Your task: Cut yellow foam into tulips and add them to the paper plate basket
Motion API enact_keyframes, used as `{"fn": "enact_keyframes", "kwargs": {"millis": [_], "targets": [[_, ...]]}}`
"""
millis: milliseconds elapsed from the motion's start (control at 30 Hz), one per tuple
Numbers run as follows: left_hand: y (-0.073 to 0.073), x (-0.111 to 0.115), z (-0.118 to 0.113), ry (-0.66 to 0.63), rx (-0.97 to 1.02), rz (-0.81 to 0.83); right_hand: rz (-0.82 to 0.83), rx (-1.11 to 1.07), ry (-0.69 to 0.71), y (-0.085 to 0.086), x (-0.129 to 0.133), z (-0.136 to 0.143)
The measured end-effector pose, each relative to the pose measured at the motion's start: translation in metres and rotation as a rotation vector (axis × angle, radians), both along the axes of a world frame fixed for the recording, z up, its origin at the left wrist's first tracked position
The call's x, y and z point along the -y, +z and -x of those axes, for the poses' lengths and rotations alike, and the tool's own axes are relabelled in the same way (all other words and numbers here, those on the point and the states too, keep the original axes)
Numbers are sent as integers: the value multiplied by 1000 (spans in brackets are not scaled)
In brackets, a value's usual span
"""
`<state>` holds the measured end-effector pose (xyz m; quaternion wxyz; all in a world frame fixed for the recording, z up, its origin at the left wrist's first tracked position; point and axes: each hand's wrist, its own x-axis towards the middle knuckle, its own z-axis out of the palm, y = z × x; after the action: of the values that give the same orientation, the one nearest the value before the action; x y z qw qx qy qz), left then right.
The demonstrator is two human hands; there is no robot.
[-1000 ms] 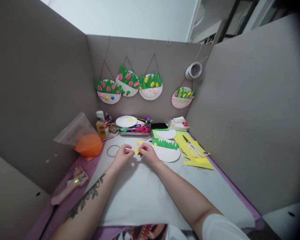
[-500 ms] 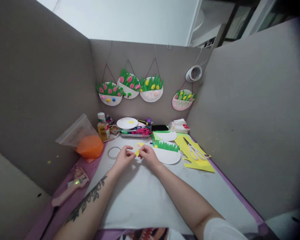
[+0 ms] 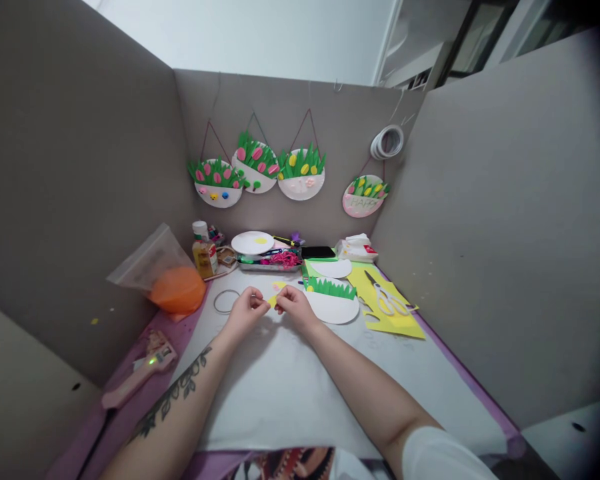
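A small yellow paper piece [image 3: 273, 301] is between the fingertips of both hands, above the white table sheet. My left hand [image 3: 249, 309] pinches its left side, and my right hand [image 3: 293, 305] pinches its right side. Just behind them lie more small yellow and pink pieces [image 3: 279, 287]. To the right of my right hand is a white half plate [image 3: 333, 310] with a green paper grass strip [image 3: 330, 288] along its top and a yellow bit at the strip's left end. A metal ring [image 3: 225, 302] lies left of my left hand.
White-handled scissors [image 3: 391, 301] rest on yellow paper [image 3: 395, 325] at the right. A pink glue gun [image 3: 141, 379] and a bag of orange material [image 3: 177, 288] are at the left. Behind are a craft tray [image 3: 270, 265], a bottle [image 3: 206, 259] and a phone [image 3: 318, 252]. Decorated plates [image 3: 301, 175] hang on the back panel.
The whole view has shifted slightly, so things appear a little higher. Both hands keep their pinch on the yellow piece, with only slight finger movement.
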<state>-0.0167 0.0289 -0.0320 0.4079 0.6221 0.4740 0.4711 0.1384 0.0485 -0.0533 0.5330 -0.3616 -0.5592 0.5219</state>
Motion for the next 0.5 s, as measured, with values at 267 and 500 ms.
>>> {"fn": "enact_keyframes", "kwargs": {"millis": [267, 500], "targets": [[1, 0, 0, -11, 5, -10, -23, 10, -9, 3, 2, 0], [5, 3, -2, -15, 20, -43, -40, 1, -11, 3, 3, 1]]}}
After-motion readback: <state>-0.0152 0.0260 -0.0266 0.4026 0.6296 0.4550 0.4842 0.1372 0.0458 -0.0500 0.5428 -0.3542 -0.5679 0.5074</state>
